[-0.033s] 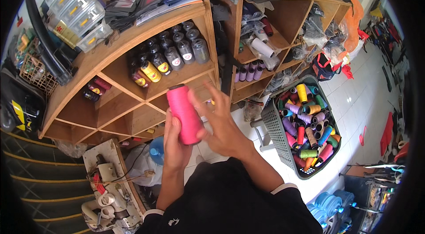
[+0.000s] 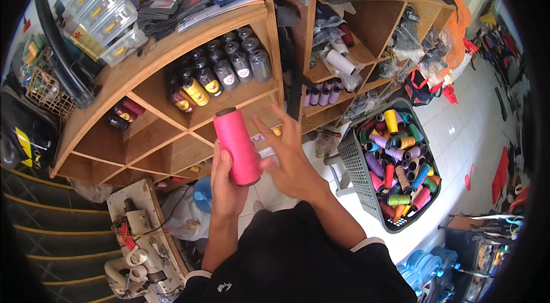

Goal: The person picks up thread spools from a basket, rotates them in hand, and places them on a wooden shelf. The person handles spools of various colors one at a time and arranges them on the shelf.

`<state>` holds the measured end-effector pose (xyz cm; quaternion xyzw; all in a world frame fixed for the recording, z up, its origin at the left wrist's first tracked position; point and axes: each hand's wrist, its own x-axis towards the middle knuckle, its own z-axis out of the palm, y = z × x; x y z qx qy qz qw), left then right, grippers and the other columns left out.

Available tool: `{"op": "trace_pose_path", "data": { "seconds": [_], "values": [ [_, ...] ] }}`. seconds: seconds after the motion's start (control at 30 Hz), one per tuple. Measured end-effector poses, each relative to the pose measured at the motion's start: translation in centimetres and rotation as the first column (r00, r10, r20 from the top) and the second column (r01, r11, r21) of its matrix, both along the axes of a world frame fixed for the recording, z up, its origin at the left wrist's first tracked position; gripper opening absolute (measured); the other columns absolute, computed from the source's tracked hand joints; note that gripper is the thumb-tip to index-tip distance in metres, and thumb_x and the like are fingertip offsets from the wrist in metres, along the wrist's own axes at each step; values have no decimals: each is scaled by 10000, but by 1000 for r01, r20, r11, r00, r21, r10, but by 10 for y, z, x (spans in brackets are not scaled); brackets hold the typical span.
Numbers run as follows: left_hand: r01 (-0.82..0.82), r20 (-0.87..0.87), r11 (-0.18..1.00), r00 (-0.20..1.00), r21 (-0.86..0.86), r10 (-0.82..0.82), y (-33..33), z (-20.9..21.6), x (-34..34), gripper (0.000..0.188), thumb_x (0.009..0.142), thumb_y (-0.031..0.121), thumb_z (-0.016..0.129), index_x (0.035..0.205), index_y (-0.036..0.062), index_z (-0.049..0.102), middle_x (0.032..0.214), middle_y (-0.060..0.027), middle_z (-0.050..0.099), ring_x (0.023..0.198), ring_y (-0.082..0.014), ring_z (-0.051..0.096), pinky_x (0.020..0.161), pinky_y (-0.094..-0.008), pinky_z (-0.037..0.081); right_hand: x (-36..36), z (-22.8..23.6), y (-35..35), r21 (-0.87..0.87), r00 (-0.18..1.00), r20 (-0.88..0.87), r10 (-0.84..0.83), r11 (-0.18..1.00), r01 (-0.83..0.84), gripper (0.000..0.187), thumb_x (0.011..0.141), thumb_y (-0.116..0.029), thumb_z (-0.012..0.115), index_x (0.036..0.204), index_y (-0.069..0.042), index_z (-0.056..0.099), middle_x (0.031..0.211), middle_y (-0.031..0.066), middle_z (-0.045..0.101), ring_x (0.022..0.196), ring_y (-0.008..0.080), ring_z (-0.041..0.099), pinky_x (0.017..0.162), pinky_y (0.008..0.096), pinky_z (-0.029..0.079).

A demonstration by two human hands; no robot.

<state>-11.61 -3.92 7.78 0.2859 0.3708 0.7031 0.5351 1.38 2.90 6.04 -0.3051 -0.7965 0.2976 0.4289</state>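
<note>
A large cone of bright pink thread stands nearly upright in front of my body, its dark core showing at the top. My left hand is closed around its left side, with the thumb laid across the front. Just to the right of the cone is my right hand, fingers spread and holding nothing. The right thumb points at the cone's lower side; whether it touches, I cannot tell.
A wooden shelf holds rows of dark thread cones. On the right stands a grey basket heaped with coloured spools. A sewing machine is at lower left, blue water bottles at lower right.
My right hand has drawn slightly rightward from the pink thread cone, its fingers spreading more. The cone has shifted a little in my left hand.
</note>
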Motion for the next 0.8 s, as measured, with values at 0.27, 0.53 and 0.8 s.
{"op": "trace_pose_path", "data": {
  "seconds": [0.27, 0.53, 0.8],
  "values": [
    [-189, 23, 981, 982, -42, 190, 5, -4, -6, 351, 1020, 337, 437, 1279, 106, 386, 1117, -66, 530, 1031, -174, 547, 910, -367, 434, 4, 14, -26, 7, 982, -173, 71, 997, -70, 523, 803, -302, 751, 1239, -61, 592, 1207, 176, 530, 1087, 309, 534, 921, 387, 435],
    [-170, 51, 985, 984, 27, 169, 2, -1, -9, 325, 1005, 272, 485, 1261, 139, 336, 1163, -62, 482, 1094, -179, 491, 960, -382, 395, -15, 0, -24, 20, 943, -332, -5, 1000, 12, 307, 683, -56, 835, 948, -28, 682, 902, 106, 629, 820, 215, 610, 715, 296, 480],
    [19, 158, 996, 987, 90, -33, 3, -7, -22, 505, 986, 412, 413, 1325, 37, 414, 1118, -126, 560, 992, -233, 582, 829, -390, 484, 3, 12, -15, -539, 807, -584, -85, 784, -307, 192, 947, -173, 608, 961, 10, 664, 921, 68, 650, 832, 140, 601, 743, 260, 466]
  ]
}}
